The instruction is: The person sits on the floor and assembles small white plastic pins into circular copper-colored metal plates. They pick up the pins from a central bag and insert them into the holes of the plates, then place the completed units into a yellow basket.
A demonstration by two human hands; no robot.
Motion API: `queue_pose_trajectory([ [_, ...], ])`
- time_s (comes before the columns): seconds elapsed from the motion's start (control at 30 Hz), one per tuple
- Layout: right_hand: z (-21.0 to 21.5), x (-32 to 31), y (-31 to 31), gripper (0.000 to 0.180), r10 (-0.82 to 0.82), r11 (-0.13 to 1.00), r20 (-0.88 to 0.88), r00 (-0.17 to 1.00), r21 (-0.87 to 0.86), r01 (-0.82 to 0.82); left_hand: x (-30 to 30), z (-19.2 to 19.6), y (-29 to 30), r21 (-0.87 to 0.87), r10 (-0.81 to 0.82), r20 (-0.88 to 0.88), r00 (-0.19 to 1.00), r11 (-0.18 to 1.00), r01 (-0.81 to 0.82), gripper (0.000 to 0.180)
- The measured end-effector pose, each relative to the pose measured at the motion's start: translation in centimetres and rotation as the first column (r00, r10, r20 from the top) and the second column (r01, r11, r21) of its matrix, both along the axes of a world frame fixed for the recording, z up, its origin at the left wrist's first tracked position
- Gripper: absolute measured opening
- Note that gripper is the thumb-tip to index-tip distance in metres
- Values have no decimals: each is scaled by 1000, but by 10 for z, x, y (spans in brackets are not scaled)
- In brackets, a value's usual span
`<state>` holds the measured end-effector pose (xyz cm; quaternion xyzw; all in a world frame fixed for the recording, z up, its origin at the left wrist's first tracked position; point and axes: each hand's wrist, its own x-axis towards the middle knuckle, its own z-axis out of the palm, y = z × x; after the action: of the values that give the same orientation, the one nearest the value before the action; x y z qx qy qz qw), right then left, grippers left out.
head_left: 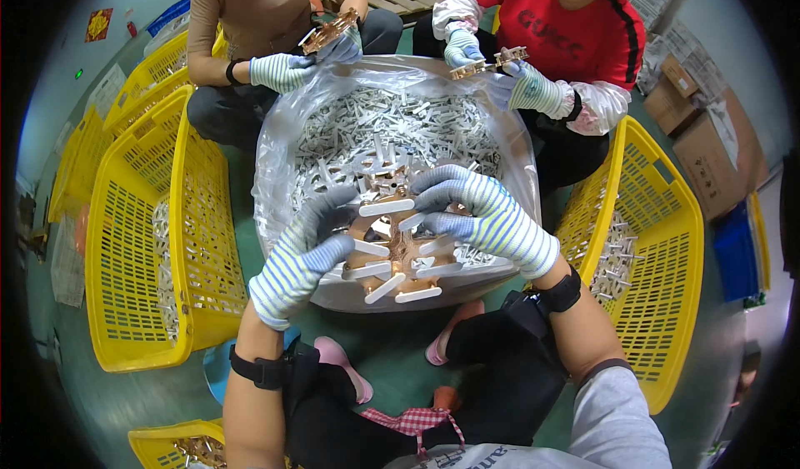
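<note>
Between my hands is a copper-coloured metal frame (403, 254) with several pale grey flat bars (386, 207) sticking out around it. My left hand (302, 251), in a blue-and-white striped glove with grey fingertips, grips its left side, thumb toward the frame. On the opposite side my right hand (487, 217), gloved alike, has its fingers and thumb curled at the bars. Behind and below the frame stands a large tub lined with clear plastic (279, 148), holding a heap of small pale metal pieces (400, 123). The frame hides part of the heap.
Across the tub, two gloved people hold copper-coloured metal pieces (331, 32) (468, 70). Yellow slotted baskets (212, 219) (675, 261) with metal parts flank the tub on both sides. A smaller yellow basket (150, 446) sits low at left. Cardboard boxes (704, 161) stand at far right.
</note>
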<state>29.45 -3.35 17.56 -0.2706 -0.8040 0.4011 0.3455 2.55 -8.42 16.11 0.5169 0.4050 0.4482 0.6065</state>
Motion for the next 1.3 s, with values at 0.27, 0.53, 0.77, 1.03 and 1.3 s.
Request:
queue_pose_trajectory([
  [0.27,2,-2,-6,23,-68,958,-127,990,-286,29,2,3,-6,56,61,-96,994,997,-56,43],
  [0.53,5,-4,-4,23,-8,998,-105,994,-60,2,11,10,-9,77,248,-207,946,968,-237,23],
  [0.77,5,-4,-5,22,-16,998,-90,996,-56,11,14,7,-10,58,280,-204,938,960,-273,25],
  [1.03,-6,1,4,26,-215,917,-231,949,-381,115,4,7,-2,95,89,8,996,992,-89,46],
  [1.3,-7,-4,-4,27,-221,962,-288,932,-221,159,19,9,-9,156,252,-98,963,959,-235,22],
])
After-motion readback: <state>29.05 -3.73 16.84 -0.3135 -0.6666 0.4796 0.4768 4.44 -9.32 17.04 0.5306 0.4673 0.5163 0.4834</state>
